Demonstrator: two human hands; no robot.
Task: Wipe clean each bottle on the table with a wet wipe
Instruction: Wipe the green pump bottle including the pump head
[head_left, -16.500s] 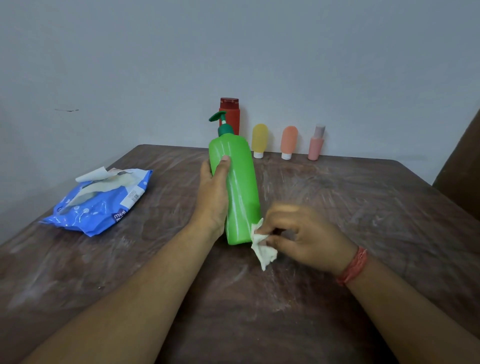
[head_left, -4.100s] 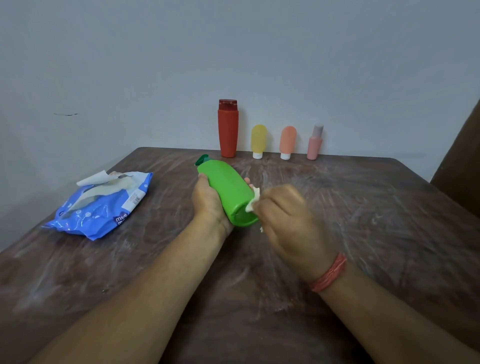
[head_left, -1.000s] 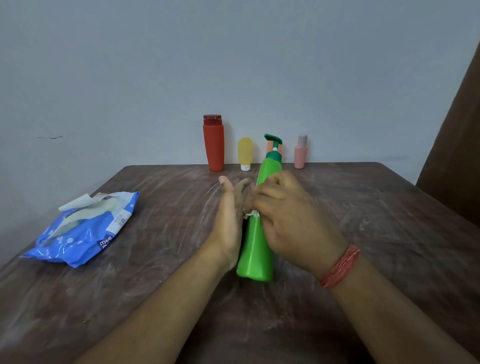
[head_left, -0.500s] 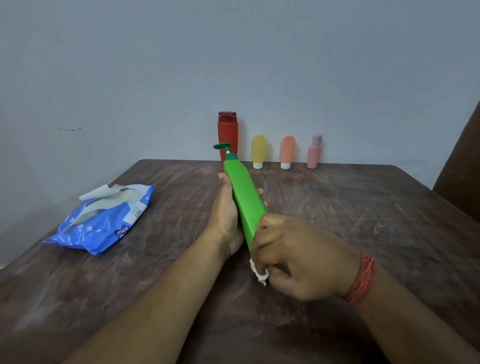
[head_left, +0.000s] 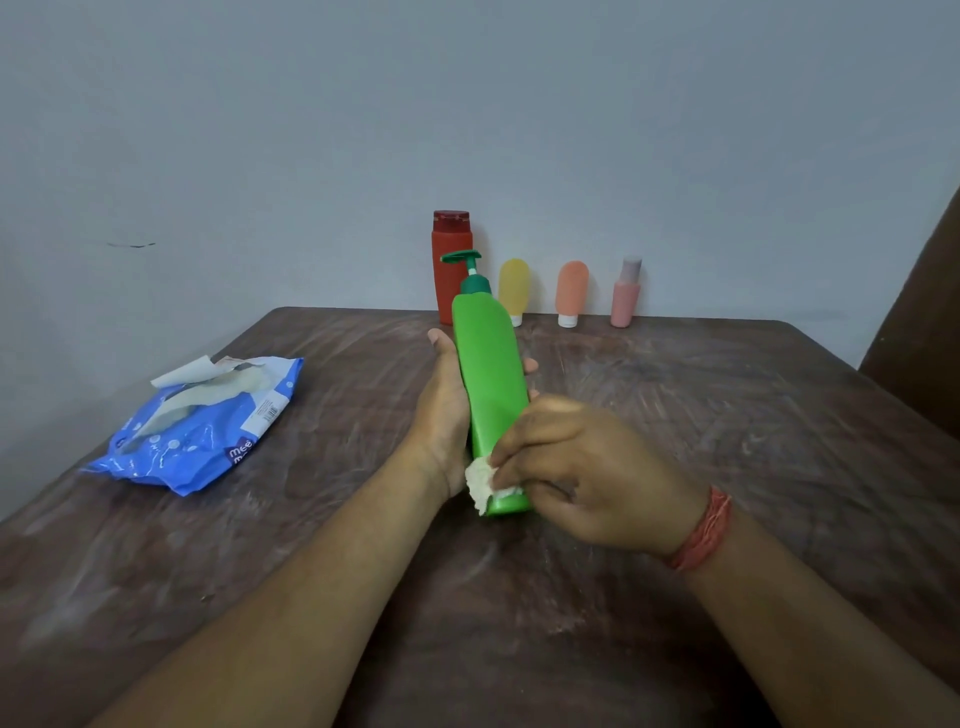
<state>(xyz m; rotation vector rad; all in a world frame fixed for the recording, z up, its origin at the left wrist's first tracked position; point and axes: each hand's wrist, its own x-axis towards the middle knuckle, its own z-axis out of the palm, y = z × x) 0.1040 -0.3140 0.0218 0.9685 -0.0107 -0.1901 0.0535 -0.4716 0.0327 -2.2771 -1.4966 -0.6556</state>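
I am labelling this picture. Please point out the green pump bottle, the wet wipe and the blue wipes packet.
green pump bottle (head_left: 488, 374): head view, middle of its body.
wet wipe (head_left: 480, 482): head view, bunched white part.
blue wipes packet (head_left: 197, 441): head view, blue front.

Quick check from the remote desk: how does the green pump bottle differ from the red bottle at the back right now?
The green pump bottle is held by the left hand while the right hand rubs a wet wipe near its base; the red bottle stands untouched by the wall. The green one has a pump head, the red one a flat cap. Both are upright or nearly so.
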